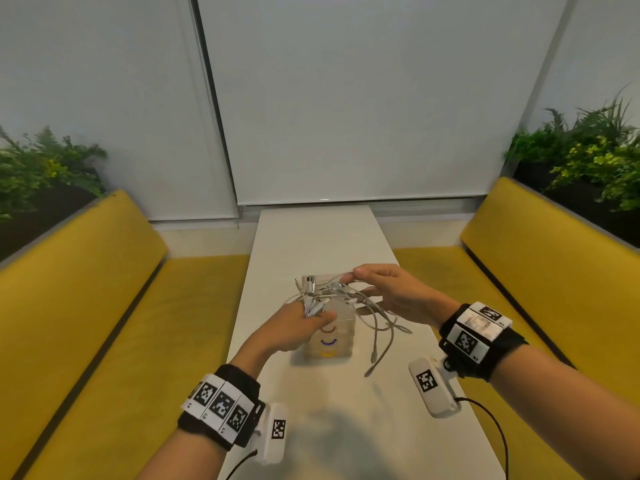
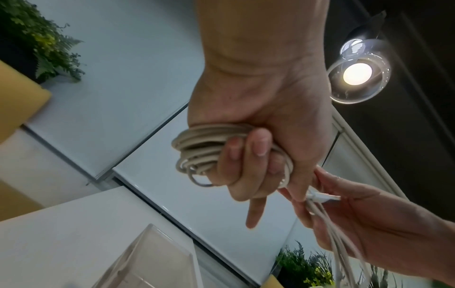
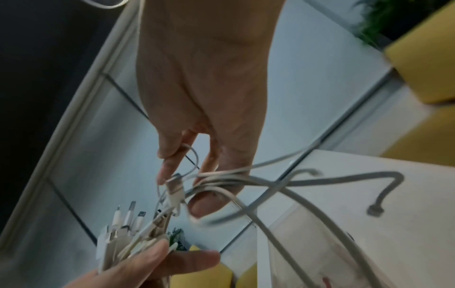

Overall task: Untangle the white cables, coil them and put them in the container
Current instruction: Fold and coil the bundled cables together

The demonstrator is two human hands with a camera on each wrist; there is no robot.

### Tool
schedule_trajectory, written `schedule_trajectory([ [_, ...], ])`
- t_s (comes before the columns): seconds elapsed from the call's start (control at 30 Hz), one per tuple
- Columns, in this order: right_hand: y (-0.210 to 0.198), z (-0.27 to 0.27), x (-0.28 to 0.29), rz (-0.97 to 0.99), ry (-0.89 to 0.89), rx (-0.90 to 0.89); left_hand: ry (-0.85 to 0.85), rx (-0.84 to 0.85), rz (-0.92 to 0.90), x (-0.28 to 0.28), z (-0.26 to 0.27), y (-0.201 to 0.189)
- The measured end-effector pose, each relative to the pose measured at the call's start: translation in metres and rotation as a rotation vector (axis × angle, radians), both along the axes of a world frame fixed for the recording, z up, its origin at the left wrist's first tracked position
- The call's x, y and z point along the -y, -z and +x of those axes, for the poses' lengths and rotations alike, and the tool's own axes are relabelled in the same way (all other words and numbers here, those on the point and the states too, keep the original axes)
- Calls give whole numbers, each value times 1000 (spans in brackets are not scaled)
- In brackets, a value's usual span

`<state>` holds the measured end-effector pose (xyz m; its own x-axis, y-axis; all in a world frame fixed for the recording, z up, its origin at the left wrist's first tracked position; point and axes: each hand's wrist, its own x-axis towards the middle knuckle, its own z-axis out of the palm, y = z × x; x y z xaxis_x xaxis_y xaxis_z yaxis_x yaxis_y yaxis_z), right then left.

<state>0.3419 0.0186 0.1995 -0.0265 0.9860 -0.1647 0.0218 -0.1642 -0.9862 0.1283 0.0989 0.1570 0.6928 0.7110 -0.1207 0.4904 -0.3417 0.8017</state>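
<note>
My left hand grips a coil of white cables in its curled fingers, index finger pointing out; several connector ends stick up past its thumb. My right hand, just right of it, pinches loose strands of the white cables between thumb and fingers, and some loop over its thumb. Other strands hang down to the table with plugs at their ends. Both hands hover over the clear square container, which has coloured arcs on its front and stands on the white table.
Yellow bench seats run along both sides of the narrow table. Green plants stand behind the backrests, white blinds hang beyond the table's far end, and a lit pendant lamp hangs overhead.
</note>
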Motion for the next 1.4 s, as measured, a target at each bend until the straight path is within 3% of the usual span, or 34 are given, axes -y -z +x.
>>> schedule_trajectory([
  [0.1,0,2,1,-52,-15,-62,-18,73,-32,2,0,0],
  [0.2,-2,-2,3,-70,-19,25,-16,155,-139,3,1,-2],
  [0.3,-2,-11,6,10,-9,226,-48,248,-246,3,5,-5],
  [0.43,-2,-32,7,213,90,424,-219,280,-206,9,17,-11],
  [0.57,11,-64,8,511,270,836,-345,439,-187,12,33,-14],
  [0.63,20,-78,7,615,322,950,-409,498,-206,12,39,-15],
  [0.73,24,-88,13,647,276,1019,-477,559,-252,9,45,-13],
  [0.8,30,-91,20,633,183,1162,-493,622,-329,8,44,-12],
  [0.87,42,-97,26,513,84,1237,-468,681,-395,8,42,-14],
  [1.0,47,-97,36,480,32,1161,-420,598,-334,8,39,-19],
  [1.07,40,-89,38,554,87,975,-400,579,-307,6,37,-19],
  [1.17,32,-77,30,631,337,611,-348,656,-295,0,33,-19],
  [1.23,31,-68,20,574,493,473,-296,697,-273,-2,29,-21],
  [1.33,36,-53,11,368,346,398,-206,669,-226,-2,26,-27],
  [1.4,41,-52,9,330,205,470,-133,639,-180,3,27,-33],
])
